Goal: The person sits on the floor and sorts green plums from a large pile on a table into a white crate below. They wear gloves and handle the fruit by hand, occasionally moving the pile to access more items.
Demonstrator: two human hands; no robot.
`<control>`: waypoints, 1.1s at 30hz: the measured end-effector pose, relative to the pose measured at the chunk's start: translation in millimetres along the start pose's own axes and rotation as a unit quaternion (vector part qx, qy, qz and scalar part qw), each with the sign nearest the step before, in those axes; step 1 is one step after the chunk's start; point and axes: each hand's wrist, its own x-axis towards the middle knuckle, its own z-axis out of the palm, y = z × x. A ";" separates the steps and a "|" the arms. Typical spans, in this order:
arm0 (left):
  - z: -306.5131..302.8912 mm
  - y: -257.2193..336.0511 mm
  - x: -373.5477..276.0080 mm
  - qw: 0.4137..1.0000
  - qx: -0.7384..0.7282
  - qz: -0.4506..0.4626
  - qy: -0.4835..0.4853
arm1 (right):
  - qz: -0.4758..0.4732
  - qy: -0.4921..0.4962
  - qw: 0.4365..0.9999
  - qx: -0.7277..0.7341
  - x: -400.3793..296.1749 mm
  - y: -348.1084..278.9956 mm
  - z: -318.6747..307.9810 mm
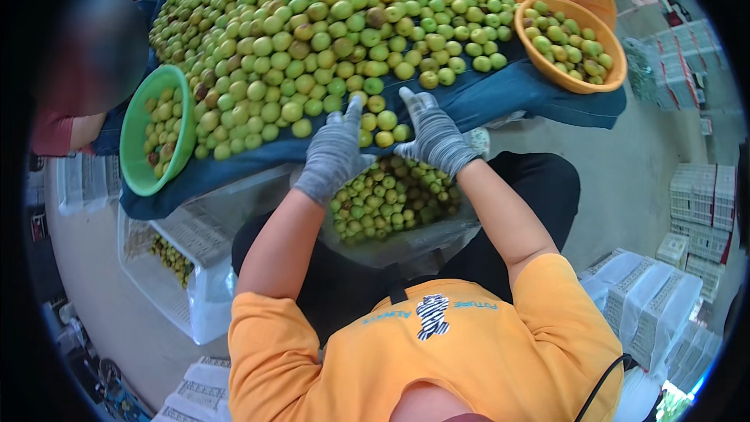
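Note:
Green round fruits [258, 94] lie heaped on a table covered with blue cloth [486, 94]. My left hand [338, 149], in a grey striped knit glove, rests at the front edge of the heap, fingers pointing away from me. My right hand [435, 132], gloved alike, is across from it with fingers spread. Between the two hands sits a small group of fruits [384, 120]; neither hand is closed around one. Below the table edge, between my knees, a plastic-lined crate [404, 246] holds many more fruits, partly hidden by my left hand.
A green plastic basket [188, 129] with fruits stands at the table's left end, an orange one [615, 64] at the right. A person in red [58, 123] is at the left. A lined crate [202, 305] stands at lower left; stacked crates [700, 193] and wrapped crates [650, 299] stand right.

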 end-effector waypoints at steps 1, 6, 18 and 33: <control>-1.0 3.0 5.3 1.000 -0.019 -0.007 -0.020 | -0.013 0.003 0.998 0.054 3.9 1.3 3.3; 14.8 -12.3 23.9 0.986 -0.136 0.096 -0.006 | -0.040 0.004 0.981 0.189 17.6 7.7 23.9; -12.6 22.8 13.1 0.952 -0.252 0.150 -0.090 | 0.037 -0.155 0.704 0.692 4.6 21.4 8.4; 17.0 48.5 0.6 0.943 -0.148 0.230 -0.188 | 0.112 0.145 0.864 0.469 -82.4 45.5 85.6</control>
